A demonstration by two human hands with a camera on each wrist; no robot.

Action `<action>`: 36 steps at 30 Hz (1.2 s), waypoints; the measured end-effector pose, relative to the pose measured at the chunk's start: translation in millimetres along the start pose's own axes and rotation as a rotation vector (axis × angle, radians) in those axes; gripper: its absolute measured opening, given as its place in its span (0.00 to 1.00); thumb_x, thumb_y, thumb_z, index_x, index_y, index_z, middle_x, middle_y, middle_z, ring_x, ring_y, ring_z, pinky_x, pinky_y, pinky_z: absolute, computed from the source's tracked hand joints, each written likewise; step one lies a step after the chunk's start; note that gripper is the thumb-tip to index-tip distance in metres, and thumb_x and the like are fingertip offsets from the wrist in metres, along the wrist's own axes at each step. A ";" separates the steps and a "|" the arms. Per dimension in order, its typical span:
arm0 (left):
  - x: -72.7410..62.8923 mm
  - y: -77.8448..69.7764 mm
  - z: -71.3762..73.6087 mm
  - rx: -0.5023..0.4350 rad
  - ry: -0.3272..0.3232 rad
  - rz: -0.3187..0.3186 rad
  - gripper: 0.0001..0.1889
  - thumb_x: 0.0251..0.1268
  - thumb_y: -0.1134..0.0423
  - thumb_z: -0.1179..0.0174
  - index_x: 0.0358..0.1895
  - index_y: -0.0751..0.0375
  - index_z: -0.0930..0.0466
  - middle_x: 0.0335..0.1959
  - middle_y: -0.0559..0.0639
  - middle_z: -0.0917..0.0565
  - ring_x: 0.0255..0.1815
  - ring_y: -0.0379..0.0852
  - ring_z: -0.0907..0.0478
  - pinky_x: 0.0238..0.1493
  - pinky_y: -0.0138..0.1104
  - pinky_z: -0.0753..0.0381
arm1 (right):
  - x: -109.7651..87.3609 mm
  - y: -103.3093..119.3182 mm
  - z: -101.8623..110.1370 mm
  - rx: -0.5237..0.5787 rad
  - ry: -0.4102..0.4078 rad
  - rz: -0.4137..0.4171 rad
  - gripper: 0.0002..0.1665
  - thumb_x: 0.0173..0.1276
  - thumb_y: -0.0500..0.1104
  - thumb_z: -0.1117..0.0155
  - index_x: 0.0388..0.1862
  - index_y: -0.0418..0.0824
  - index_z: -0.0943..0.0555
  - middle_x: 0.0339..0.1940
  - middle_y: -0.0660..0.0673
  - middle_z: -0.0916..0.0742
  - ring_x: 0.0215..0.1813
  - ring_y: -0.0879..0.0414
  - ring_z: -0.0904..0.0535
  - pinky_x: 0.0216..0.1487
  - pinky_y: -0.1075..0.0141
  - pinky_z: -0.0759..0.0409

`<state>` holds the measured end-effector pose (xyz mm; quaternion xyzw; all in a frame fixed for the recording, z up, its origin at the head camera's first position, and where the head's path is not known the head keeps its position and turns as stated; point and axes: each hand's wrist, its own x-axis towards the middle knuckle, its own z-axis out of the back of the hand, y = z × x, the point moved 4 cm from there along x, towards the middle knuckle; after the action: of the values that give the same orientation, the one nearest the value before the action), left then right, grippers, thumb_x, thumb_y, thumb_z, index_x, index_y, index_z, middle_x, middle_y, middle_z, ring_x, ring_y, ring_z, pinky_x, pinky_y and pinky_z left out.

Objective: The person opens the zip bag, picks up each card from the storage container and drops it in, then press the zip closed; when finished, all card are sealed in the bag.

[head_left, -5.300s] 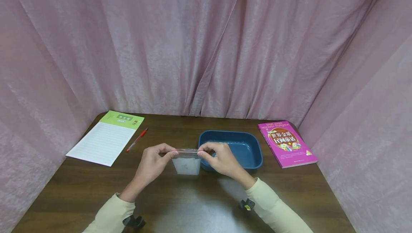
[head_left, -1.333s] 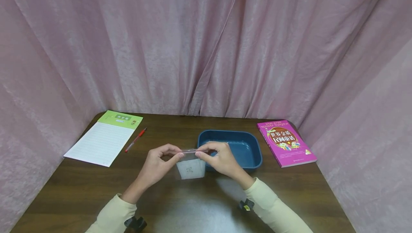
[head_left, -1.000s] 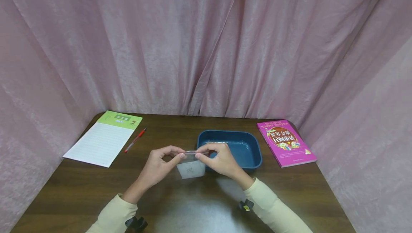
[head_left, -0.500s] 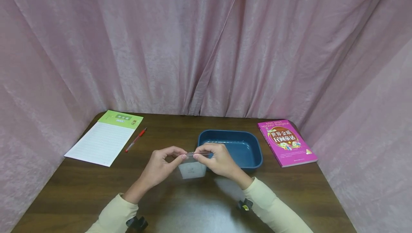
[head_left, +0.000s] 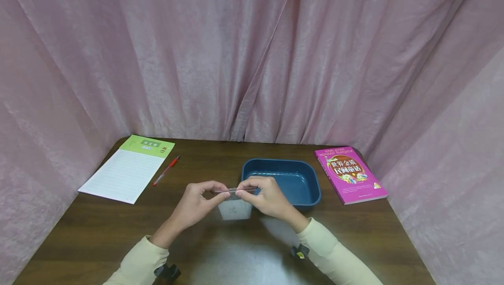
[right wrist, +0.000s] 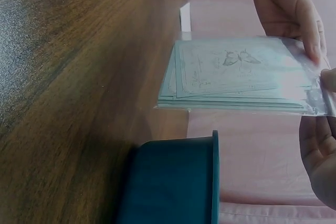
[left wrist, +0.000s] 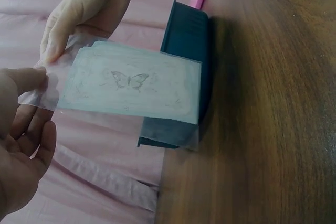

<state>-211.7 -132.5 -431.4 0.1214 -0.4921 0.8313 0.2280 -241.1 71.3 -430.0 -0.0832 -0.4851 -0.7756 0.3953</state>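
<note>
A clear plastic bag (left wrist: 170, 132) holds a small stack of pale cards (left wrist: 134, 82) printed with a butterfly. It hangs over the table, left of the blue bin's front corner in the head view. My left hand (head_left: 198, 203) pinches the bag's top edge between thumb and fingers. Close beside it, my right hand (head_left: 269, 195) pinches the same edge, so the fingertips of both hands nearly meet. Seen from the right wrist, several card edges (right wrist: 231, 102) show staggered inside the bag.
Behind my right hand stands the blue plastic bin (head_left: 297, 184). A pink book (head_left: 351, 175) lies at the right edge, a lined writing pad (head_left: 127, 169) at the left with a red pen (head_left: 166, 171) by it. Pink curtains (head_left: 189, 57) close off the table's back and sides.
Over five seconds my left hand has shifted right along the bag's top edge, bringing the two hands closer together. The bag has moved slightly right and down. Both hands keep their pinch.
</note>
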 end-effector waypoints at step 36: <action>-4.7 3.1 2.0 -0.027 -0.075 0.015 0.02 0.64 0.60 0.29 0.37 0.52 0.11 0.33 0.40 0.09 0.32 0.35 0.13 0.31 0.34 0.16 | 7.4 -2.7 -7.1 0.043 0.043 -0.077 0.06 0.67 0.48 0.27 0.40 0.48 0.10 0.36 0.56 0.11 0.39 0.64 0.15 0.43 0.63 0.15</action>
<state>-209.2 -136.7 -434.8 0.1458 -0.5124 0.8211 0.2047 -246.1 62.1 -431.7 -0.0394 -0.4957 -0.7814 0.3771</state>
